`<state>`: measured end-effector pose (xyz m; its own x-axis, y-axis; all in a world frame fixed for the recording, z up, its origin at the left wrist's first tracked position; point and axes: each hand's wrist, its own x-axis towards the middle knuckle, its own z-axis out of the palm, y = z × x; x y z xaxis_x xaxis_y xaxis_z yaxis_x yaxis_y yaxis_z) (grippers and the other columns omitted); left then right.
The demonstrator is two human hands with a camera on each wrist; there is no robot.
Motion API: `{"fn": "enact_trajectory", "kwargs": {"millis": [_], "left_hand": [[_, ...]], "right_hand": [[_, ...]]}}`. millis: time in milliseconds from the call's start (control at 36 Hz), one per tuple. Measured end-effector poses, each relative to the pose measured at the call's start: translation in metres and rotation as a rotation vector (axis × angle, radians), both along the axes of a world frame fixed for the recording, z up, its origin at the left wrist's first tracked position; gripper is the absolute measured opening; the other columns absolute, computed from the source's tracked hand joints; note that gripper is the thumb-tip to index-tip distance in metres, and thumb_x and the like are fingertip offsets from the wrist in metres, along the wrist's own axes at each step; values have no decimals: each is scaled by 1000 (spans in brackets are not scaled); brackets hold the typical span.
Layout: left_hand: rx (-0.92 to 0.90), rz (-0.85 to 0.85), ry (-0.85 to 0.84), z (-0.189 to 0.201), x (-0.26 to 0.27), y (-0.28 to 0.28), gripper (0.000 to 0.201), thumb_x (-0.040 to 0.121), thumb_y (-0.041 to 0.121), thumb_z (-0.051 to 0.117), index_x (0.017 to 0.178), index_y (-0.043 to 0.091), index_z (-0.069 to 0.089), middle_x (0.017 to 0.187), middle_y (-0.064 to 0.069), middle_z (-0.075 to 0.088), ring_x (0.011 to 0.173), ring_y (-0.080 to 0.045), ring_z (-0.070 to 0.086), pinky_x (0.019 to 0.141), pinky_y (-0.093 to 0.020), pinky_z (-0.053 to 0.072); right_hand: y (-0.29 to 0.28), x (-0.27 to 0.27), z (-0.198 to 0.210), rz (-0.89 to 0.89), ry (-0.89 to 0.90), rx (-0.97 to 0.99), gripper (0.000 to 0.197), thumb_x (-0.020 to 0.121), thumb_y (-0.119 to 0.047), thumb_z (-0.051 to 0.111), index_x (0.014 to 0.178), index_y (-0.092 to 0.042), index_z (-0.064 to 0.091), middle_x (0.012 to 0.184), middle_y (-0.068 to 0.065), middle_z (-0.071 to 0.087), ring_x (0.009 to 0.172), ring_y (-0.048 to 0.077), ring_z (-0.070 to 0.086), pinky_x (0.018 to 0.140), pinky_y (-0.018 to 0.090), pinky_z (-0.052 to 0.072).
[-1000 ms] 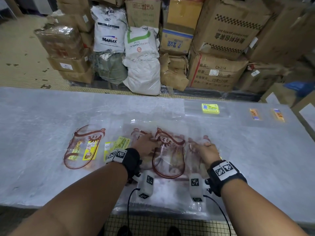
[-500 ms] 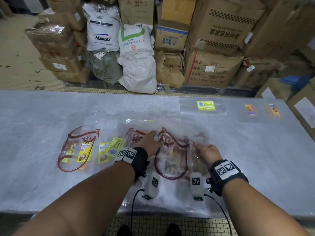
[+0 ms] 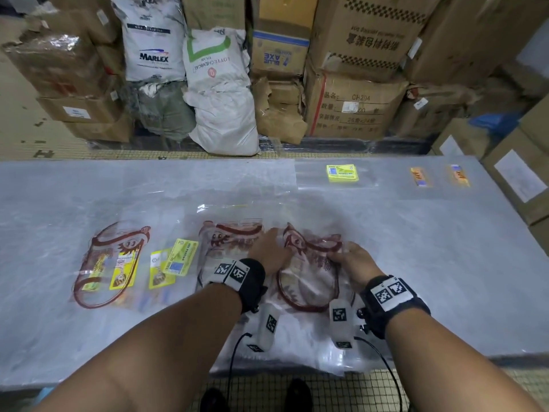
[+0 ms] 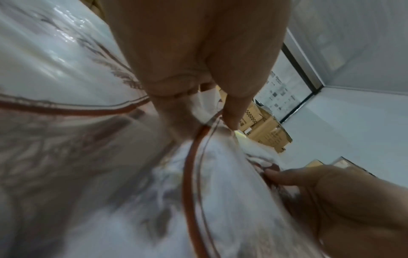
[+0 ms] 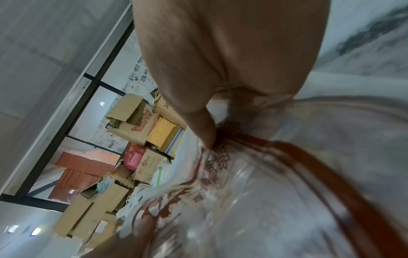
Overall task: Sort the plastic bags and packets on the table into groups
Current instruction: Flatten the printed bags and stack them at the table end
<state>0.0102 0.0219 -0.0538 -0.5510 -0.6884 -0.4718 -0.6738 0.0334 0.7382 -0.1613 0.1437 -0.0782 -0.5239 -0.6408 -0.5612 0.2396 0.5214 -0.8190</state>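
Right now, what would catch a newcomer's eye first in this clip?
Both hands, left hand and right hand, pinch a clear bag with a red-brown cartoon outline at the near middle of the table. A matching bag holding yellow packets lies to the left. Behind the table stand stacked cardboard boxes and white sacks.

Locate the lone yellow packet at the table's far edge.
Head view: the yellow packet lies far, right of centre, left of two orange packets, beyond both hands.

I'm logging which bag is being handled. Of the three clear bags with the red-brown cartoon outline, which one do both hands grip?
The rightmost bag: left hand and right hand pinch its top edge. The middle bag and leftmost bag lie untouched.
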Motion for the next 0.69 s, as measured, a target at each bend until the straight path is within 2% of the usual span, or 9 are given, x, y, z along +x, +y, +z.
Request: {"fn": "enact_trajectory", "kwargs": {"millis": [83, 139, 194, 250, 333, 389, 500, 583, 694], "left_hand": [[-43, -14, -52, -4, 1, -4, 54, 77, 44, 64, 123, 17, 56, 127, 2, 56, 114, -23, 56, 96, -36, 49], [-84, -3, -59, -6, 3, -7, 59, 69, 54, 60, 116, 19, 60, 129, -6, 57, 116, -31, 57, 96, -44, 52], [-133, 47, -57, -5, 7, -10, 64, 77, 51, 59, 129, 15, 55, 139, -10, 48, 123, -32, 51, 102, -48, 48], [-249, 114, -92, 6, 14, -12, 60, 89, 46, 56, 140, 16, 48, 145, -10, 42, 129, -30, 45, 108, -47, 41], [-401, 89, -204, 9, 25, -18, 48, 99, 30, 44, 143, 11, 44, 149, -14, 38, 136, -33, 36, 114, -43, 31], [-421, 51, -262, 9, 32, -20, 48, 102, 29, 38, 145, 8, 40, 152, -16, 34, 140, -33, 30, 116, -42, 26], [-419, -80, -392, 3, 41, -19, 68, 97, 38, 52, 153, 10, 25, 160, -13, 21, 149, -32, 17, 121, -43, 16], [-381, -103, -387, -5, 42, -17, 75, 96, 41, 55, 156, 14, 19, 163, -8, 17, 150, -31, 16, 122, -44, 17], [-370, -123, -374, -4, 42, -15, 61, 100, 33, 48, 155, 16, 25, 163, -4, 21, 148, -30, 22, 121, -45, 22]], "right_hand": [[-3, 3, 8, -21, -8, -40, 21, 87, 6, 62, 105, -6, 64, 100, 13, 74, 99, 30, 69, 93, 43, 53], [-5, 2, 8, -7, -13, -64, 25, 87, 8, 61, 104, -10, 65, 100, 11, 74, 99, 30, 69, 88, 40, 53], [-7, 1, 8, 14, -4, -74, 27, 88, 7, 61, 108, -10, 65, 100, 11, 74, 98, 29, 70, 86, 39, 53], [-8, 0, 8, -11, -1, -74, 26, 89, 7, 60, 108, -11, 65, 99, 11, 74, 93, 26, 71, 86, 37, 53], [-7, -1, 7, -44, 5, -54, 24, 89, 7, 60, 107, -8, 63, 97, 12, 74, 88, 24, 71, 79, 34, 53], [-6, -2, 5, -52, 29, -37, 22, 89, 6, 60, 106, -8, 63, 95, 11, 74, 83, 23, 72, 72, 33, 53], [-6, 2, 5, -92, 8, -19, 19, 89, 8, 59, 100, -8, 62, 87, 11, 74, 70, 19, 72, 60, 29, 54], [-7, 3, 5, -88, 19, -7, 18, 89, 7, 61, 101, -6, 63, 88, 13, 74, 75, 22, 73, 65, 32, 55], [-9, 3, 7, -93, 22, 1, 16, 90, 6, 60, 99, -6, 63, 91, 15, 74, 79, 25, 72, 73, 37, 57]]}}
